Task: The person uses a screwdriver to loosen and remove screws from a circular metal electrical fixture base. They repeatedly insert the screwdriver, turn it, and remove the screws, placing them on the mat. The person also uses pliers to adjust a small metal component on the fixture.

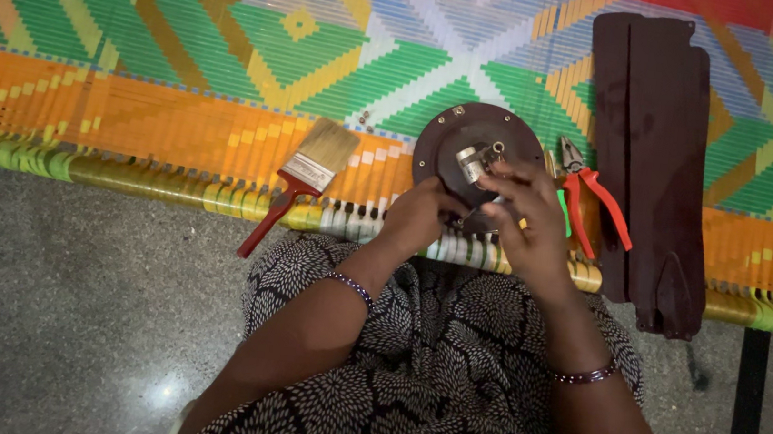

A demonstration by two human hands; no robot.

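Observation:
A round dark brown metal disc [453, 130] with a silvery fitting [474, 160] at its centre sits at the edge of a colourful woven mat [231, 57]. My left hand [417, 218] grips the disc's near rim from below. My right hand [525, 217] rests over the disc's right side, fingertips touching the silvery fitting. A green-handled tool [563, 210] shows just behind my right hand; whether the hand holds it is unclear.
A red-handled paintbrush [299, 182] lies left of the disc, overhanging the mat's edge. Red-handled pliers [590, 191] lie to the right, beside long dark brown blades [651, 159]. Small screws [365, 119] lie on the mat. Grey stone floor [61, 307] is below.

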